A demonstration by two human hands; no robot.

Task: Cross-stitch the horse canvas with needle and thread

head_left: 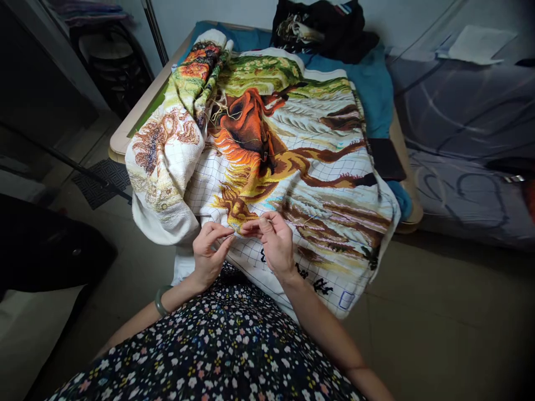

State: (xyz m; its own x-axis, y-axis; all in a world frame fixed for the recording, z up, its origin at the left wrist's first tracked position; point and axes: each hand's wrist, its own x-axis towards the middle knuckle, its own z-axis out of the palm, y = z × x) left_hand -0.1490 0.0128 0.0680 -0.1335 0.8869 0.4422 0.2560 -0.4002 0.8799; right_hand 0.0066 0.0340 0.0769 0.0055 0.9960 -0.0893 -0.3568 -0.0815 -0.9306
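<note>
Tiled floor (443, 289) spreads right of our hands, with a pale wall (238, 10) beyond. Our counter (140, 111), partly covered by teal fabric (378, 97), bears the embroidered cloth (301, 120) beneath them. Our left grip (208, 253) pinches a thin item (232, 233); our right grip (276, 245) has fingers pressed together.

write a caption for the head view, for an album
Two hands meet over a half-gridded embroidery of horses, spread across a small table.

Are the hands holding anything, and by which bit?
The left hand seems to pinch something thin between its fingers, too tiny to name or tell which part. Whether the right hand holds anything cannot be told.
</note>
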